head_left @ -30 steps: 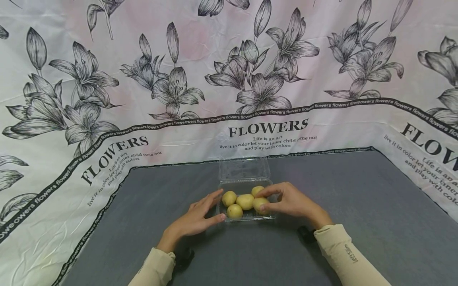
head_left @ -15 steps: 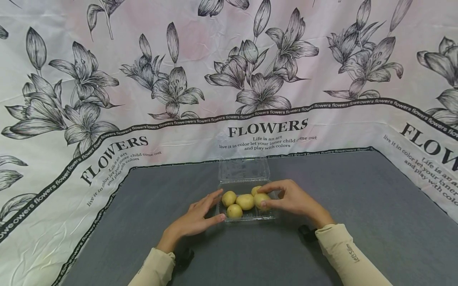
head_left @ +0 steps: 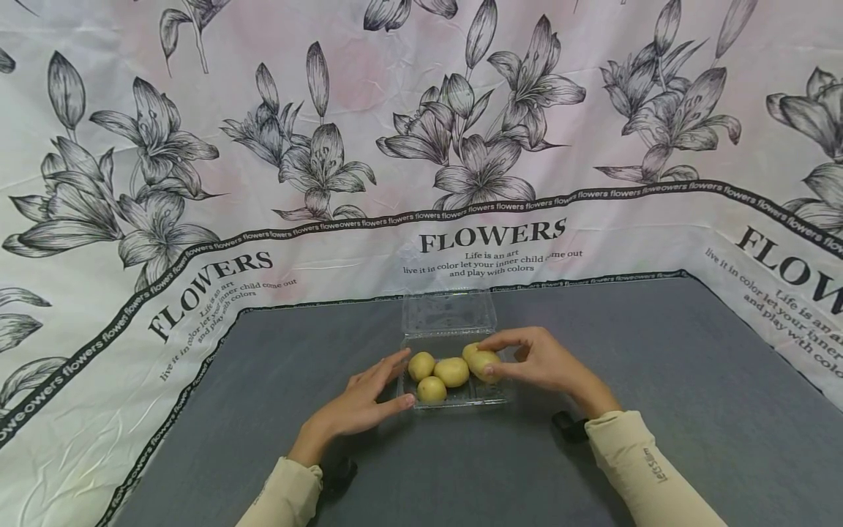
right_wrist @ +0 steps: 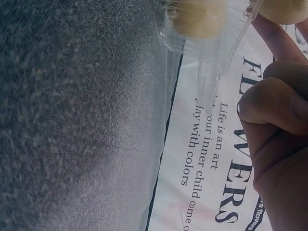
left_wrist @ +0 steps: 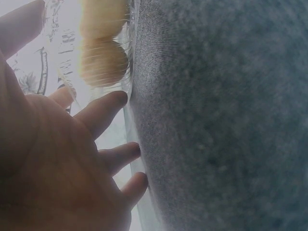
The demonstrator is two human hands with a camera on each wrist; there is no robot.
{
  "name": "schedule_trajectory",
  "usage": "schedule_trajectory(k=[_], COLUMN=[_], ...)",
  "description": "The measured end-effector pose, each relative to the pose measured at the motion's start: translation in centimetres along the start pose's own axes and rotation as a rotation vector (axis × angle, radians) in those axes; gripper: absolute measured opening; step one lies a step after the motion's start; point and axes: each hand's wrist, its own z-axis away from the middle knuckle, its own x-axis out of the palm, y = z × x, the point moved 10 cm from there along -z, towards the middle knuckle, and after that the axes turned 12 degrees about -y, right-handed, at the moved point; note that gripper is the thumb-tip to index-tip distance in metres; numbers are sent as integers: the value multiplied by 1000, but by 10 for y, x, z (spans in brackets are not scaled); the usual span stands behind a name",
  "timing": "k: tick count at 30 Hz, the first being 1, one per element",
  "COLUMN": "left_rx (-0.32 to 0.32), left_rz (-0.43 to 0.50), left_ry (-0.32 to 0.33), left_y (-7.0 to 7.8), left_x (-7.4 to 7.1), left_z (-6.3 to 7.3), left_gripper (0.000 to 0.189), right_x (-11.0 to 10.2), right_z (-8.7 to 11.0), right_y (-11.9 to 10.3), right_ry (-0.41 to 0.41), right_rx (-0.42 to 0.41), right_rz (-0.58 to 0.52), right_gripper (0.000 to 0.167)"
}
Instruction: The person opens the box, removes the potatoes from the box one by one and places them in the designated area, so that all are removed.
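Observation:
A clear plastic clamshell box (head_left: 459, 402) stands on the table with its lid (head_left: 450, 312) tipped up at the back. Inside lie several pale yellow potatoes, among them a middle potato (head_left: 451, 372), a left potato (head_left: 421, 365) and a front potato (head_left: 432, 389). Between thumb and fingertips my right hand (head_left: 546, 364) pinches another potato (head_left: 484, 365) over the box's right side, partly covering one behind it. In the right wrist view this held potato (right_wrist: 281, 8) appears above the rim. My left hand (head_left: 358, 401) lies along the box's left side, fingers spread and fairly straight.
Grey cloth (head_left: 421, 468) covers the table. A white flower-printed curtain (head_left: 342, 183) encloses the back and sides, close behind the lid. A dark device (head_left: 569, 427) sits under the right wrist, and another dark device (head_left: 341, 474) under the left.
My right hand has lifted its potato slightly, up and back from the front right of the box. My left hand and the other potatoes have stayed in place.

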Motion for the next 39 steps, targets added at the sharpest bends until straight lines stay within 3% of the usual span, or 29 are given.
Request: schedule_trajectory(k=[16, 39], left_rx=[9, 4], left_rz=[-16, -3], left_ry=[13, 6], left_y=[-1, -1], left_x=[-2, 0], left_z=[-1, 0], left_gripper=[79, 80], right_x=[-16, -48], right_z=[6, 23], right_y=[-1, 12], right_ry=[42, 145], right_rx=[-13, 60], right_rz=[-21, 4], right_gripper=[32, 34])
